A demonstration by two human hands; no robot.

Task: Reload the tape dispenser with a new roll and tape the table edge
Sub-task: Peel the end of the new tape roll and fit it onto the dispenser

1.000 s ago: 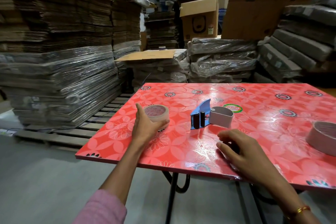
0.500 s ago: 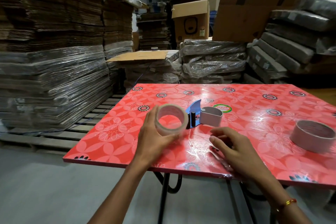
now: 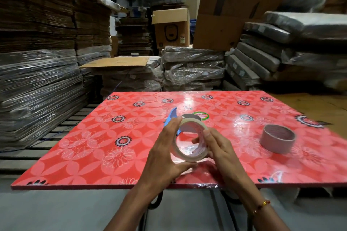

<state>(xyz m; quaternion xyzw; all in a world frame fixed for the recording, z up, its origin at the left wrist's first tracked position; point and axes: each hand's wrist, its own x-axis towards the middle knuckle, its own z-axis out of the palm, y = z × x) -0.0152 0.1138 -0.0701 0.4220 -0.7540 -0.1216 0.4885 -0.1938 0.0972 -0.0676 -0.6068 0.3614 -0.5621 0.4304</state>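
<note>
We see both hands at lower centre of the frame holding a cream-white roll of clear tape (image 3: 190,141) up above the near part of the red glossy flower-patterned worktop (image 3: 105,137). The left hand (image 3: 165,153) grips the roll's left side, fingers curled over the top rim, thumb under the bottom rim. The right hand (image 3: 218,149) holds the right side, fingers (image 3: 197,139) reaching into the core hole; how tightly they press we cannot tell. The roll is tilted, its open core facing us. Behind the roll, mostly hidden, sits the blue plastic tape dispenser (image 3: 171,116) on the worktop, only its blue tip and a grey curved part showing. Right of centre, well apart from the hands, a grey-brown empty cardboard tape core (image 3: 277,139) stands on the worktop. Shrink-wrapped flat cardboard stacks (image 3: 37,84) fill the left of the frame.
</note>
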